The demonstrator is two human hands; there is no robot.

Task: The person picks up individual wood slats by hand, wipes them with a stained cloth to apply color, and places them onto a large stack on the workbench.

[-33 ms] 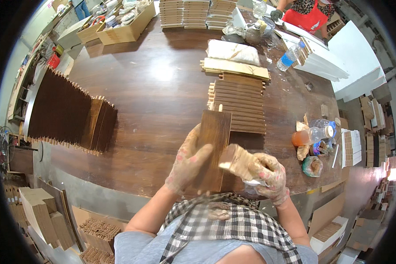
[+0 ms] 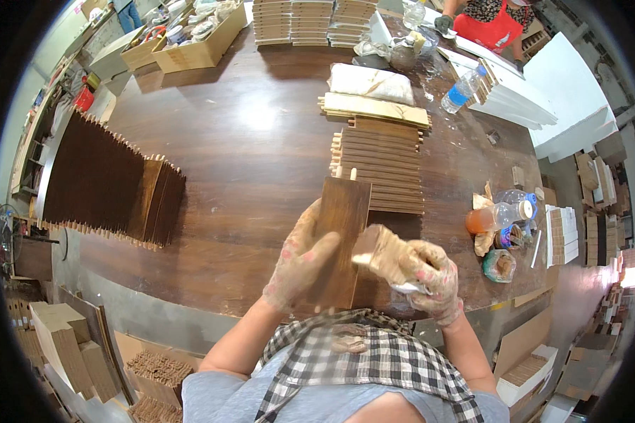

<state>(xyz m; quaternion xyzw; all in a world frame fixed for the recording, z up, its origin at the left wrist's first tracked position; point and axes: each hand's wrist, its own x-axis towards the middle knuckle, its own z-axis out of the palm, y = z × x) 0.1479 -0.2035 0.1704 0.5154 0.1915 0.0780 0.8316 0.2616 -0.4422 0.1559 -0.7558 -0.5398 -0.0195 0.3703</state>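
Note:
Upright in front of me stands a dark brown wooden board (image 2: pixel 343 211) with pale dowels on its ends. My left hand (image 2: pixel 298 257), in a stained glove, grips it by its left edge, thumb across the face. In my gloved right hand (image 2: pixel 434 280) is a stained tan folded pad (image 2: pixel 384 252), cloth-like, with something white under the fingers. The pad's front end is close to the board's right edge; whether they touch I cannot tell. Just beyond lies a row of similar dowelled boards (image 2: pixel 386 169). A larger row of dark boards (image 2: pixel 95 176) stands at the left.
On the brown table (image 2: pixel 212 134), bottles (image 2: pixel 501 215) and a small jar (image 2: pixel 499 266) stand at the right. A water bottle (image 2: pixel 464 88) is farther back, near white panels (image 2: pixel 518 99). Behind are stacked boards (image 2: pixel 293 25) and an open carton (image 2: pixel 197 49). A co-worker in a red apron (image 2: pixel 488 28) is across the table.
The pad in my right hand has turned slightly, its front end a little higher. My left hand still holds the board in nearly the same place.

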